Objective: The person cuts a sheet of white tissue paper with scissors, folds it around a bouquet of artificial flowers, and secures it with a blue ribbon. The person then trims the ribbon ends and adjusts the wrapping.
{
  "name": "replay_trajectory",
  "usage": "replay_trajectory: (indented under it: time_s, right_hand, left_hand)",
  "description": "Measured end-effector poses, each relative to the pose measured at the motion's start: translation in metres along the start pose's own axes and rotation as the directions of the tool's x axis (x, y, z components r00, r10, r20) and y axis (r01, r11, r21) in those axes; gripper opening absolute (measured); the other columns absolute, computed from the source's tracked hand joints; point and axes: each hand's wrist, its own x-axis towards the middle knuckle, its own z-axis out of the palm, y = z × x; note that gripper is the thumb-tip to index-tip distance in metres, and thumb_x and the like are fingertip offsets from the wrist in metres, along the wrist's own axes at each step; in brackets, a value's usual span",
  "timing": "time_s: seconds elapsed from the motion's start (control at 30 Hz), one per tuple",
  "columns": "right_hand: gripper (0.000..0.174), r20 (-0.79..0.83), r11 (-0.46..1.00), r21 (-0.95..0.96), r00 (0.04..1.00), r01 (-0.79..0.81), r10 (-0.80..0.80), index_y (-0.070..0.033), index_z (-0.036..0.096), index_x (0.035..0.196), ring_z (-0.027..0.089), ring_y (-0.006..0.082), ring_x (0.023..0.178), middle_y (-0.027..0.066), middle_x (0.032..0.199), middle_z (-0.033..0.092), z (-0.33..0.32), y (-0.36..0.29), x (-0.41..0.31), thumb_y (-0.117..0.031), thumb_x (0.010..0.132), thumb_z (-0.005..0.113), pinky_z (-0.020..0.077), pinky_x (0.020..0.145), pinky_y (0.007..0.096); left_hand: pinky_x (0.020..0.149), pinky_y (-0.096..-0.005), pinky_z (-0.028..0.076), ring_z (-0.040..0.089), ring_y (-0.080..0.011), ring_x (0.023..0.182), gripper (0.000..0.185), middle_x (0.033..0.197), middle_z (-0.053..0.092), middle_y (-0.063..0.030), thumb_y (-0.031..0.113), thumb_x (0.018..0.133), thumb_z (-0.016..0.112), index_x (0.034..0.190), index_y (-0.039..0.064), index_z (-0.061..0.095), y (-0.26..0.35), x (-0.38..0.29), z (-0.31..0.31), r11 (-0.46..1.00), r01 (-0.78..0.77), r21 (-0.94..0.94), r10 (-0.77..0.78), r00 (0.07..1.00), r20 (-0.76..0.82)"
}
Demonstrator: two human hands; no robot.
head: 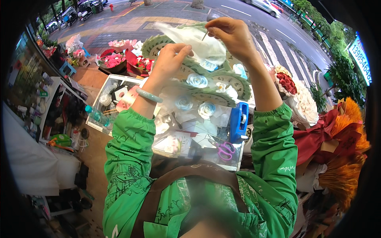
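Above the table my right hand (pixel 227 34) pinches a thin stick between thumb and fingers. The stick meets a sheet of translucent white wrapping material (pixel 193 38). My left hand (pixel 174 58) is beside the sheet's lower left edge, thumb and forefinger close together; whether they pinch the sheet is hard to tell. Below both hands stands an arrangement of green fans with written characters (pixel 233 84) and pale blue roses (pixel 197 80). Nearer to me on the table lie purple-handled scissors (pixel 226 150) and a blue tape dispenser (pixel 239 122).
The white-framed table (pixel 98 126) holds a plastic bottle with a teal cap (pixel 97 115) and papers. Red-wrapped bouquets (pixel 138 61) stand beyond it to the left. At right are a white rose bouquet (pixel 303 101) and orange dried stalks (pixel 342 175). A shelf (pixel 49 110) stands at left.
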Motion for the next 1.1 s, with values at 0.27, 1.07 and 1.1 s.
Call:
replay_trajectory:
  time_s: [0.27, 1.07, 1.1]
  right_hand:
    - [0.017, 0.207, 0.981, -0.104, 0.961, -0.166, 0.184, 0.003, 0.067, 0.087, 0.063, 0.0157, 0.065, 0.0123, 0.072, 0.066, 0.032, 0.042, 0.01, -0.009, 0.077, 0.059, 0.0492, 0.062, 0.0289]
    - [0.018, 0.014, 0.988, -0.118, 0.995, -0.1, 0.103, 0.0, 0.065, 0.096, 0.055, 0.006, 0.074, 0.0019, 0.083, 0.065, -0.019, 0.015, -0.003, -0.014, 0.084, 0.061, 0.0411, 0.067, 0.02]
    - [0.018, 0.018, 0.986, -0.099, 0.991, -0.132, 0.134, 0.0, 0.066, 0.094, 0.057, 0.0077, 0.076, 0.0028, 0.081, 0.065, -0.017, 0.012, -0.004, -0.014, 0.084, 0.061, 0.0441, 0.071, 0.0216]
  left_hand:
    - [0.069, -0.0219, 0.041, 0.054, -0.0083, 0.074, 0.033, 0.078, 0.064, -0.0036, 0.028, 0.091, 0.054, 0.085, -0.002, 0.066, 0.011, -0.02, -0.023, 0.998, -0.057, -0.029, 0.048, 0.967, -0.25]
    - [0.066, -0.024, 0.043, 0.053, -0.0111, 0.068, 0.019, 0.074, 0.06, -0.0052, 0.016, 0.083, 0.063, 0.086, -0.002, 0.062, -0.165, -0.243, -0.063, 0.878, 0.464, -0.118, -0.432, 0.663, -0.612]
    - [0.067, -0.0266, 0.045, 0.056, -0.0146, 0.069, 0.022, 0.077, 0.061, -0.0087, 0.018, 0.08, 0.065, 0.088, -0.002, 0.062, -0.178, -0.252, -0.059, 0.805, 0.593, -0.021, -0.494, 0.65, -0.577]
